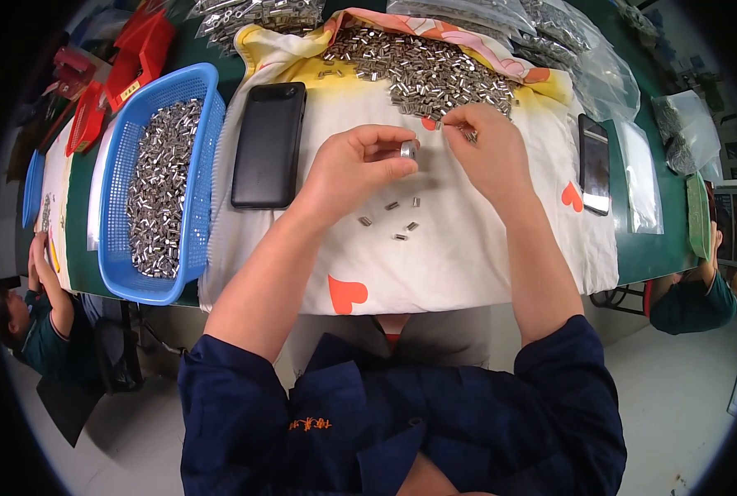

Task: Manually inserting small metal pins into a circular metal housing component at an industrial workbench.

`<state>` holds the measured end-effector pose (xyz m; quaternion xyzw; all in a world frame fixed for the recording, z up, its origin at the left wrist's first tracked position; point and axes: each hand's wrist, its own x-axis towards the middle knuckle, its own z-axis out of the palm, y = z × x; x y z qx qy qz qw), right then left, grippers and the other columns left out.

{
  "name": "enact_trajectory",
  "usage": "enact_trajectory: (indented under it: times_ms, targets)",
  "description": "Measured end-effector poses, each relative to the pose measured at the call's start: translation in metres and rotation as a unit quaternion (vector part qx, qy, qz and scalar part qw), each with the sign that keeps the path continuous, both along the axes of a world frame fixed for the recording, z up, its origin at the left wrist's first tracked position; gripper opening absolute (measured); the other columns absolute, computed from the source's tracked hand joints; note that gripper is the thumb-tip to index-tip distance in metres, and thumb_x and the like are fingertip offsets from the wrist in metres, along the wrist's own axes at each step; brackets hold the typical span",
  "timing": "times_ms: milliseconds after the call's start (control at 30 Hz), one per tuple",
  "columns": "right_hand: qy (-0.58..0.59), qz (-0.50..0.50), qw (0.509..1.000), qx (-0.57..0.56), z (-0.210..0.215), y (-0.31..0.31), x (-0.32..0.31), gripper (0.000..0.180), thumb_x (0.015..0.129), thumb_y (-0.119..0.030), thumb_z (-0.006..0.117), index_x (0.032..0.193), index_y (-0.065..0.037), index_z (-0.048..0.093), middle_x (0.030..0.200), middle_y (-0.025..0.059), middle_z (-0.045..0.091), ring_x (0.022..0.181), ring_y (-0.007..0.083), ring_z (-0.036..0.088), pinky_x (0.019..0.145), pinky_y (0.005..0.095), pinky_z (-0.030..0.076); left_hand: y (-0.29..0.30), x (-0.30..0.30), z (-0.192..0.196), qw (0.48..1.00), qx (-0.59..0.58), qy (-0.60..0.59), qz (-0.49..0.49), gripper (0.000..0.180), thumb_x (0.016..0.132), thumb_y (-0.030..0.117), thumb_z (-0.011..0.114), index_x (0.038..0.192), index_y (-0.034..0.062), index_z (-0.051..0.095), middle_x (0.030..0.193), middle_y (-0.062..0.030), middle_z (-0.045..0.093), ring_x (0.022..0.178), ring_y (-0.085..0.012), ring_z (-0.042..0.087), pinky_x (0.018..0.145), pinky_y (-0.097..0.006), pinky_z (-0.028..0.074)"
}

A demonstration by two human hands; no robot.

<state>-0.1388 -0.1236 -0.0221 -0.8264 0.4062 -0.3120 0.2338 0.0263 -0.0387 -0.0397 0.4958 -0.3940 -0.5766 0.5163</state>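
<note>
A short silver metal cylinder (408,150), wider than the loose pieces around it, is pinched between the thumb and fingers of my left hand (356,165). My right hand (494,157) is closed at the near edge of a large pile of small shiny metal sleeves (443,78). At its fingertips shows a small metal sleeve (439,125). A few more sleeves (470,135) show beneath its curled fingers; whether they are held or lie on the cloth I cannot tell. Several loose sleeves (411,226) are scattered on the white cloth (451,264) below my hands.
Left of the cloth stands a blue basket (207,157) full of metal sleeves. A black rectangular device (269,145) and a phone (593,165) lie on either side. Red bins (141,50) and plastic bags of parts (583,66) stand farther back. A person (46,318) sits at left, another (695,302) at right.
</note>
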Motion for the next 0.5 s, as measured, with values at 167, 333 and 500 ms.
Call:
enact_trajectory:
  times_ms: [167,333,500]
  targets:
    - [-0.083,0.128,0.971,0.183,0.012,0.016,0.003,0.009,0.072,-0.005,0.057,0.079,-0.003,0.062,0.076,0.0073,0.061,0.067,0.0168,0.057,0.060,0.0272,0.045,0.000,0.003,0.001,0.999,-0.001,0.040,0.004,0.032,0.075,0.000,0.063,0.105,-0.0019,0.054,0.091,-0.0055,0.061,0.081,-0.0102,0.058,0.074,-0.021,0.047]
    - [-0.091,0.137,0.979,0.117,0.007,0.021,0.005,0.009,0.072,-0.005,0.059,0.080,-0.002,0.062,0.076,0.0068,0.061,0.066,0.0166,0.058,0.060,0.0271,0.045,0.001,0.001,0.000,0.999,-0.006,0.034,0.012,0.031,0.075,0.000,0.063,0.104,-0.0041,0.054,0.091,-0.0075,0.061,0.081,-0.0113,0.059,0.074,-0.022,0.047]
    - [-0.065,0.124,0.988,0.062,0.005,0.024,0.006,0.009,0.072,-0.006,0.060,0.079,-0.002,0.062,0.075,0.0071,0.061,0.066,0.0159,0.058,0.060,0.0260,0.045,0.002,-0.003,0.001,0.999,-0.007,0.025,0.036,0.029,0.074,0.000,0.064,0.102,-0.0052,0.055,0.089,-0.0081,0.062,0.078,-0.0109,0.060,0.071,-0.021,0.048]
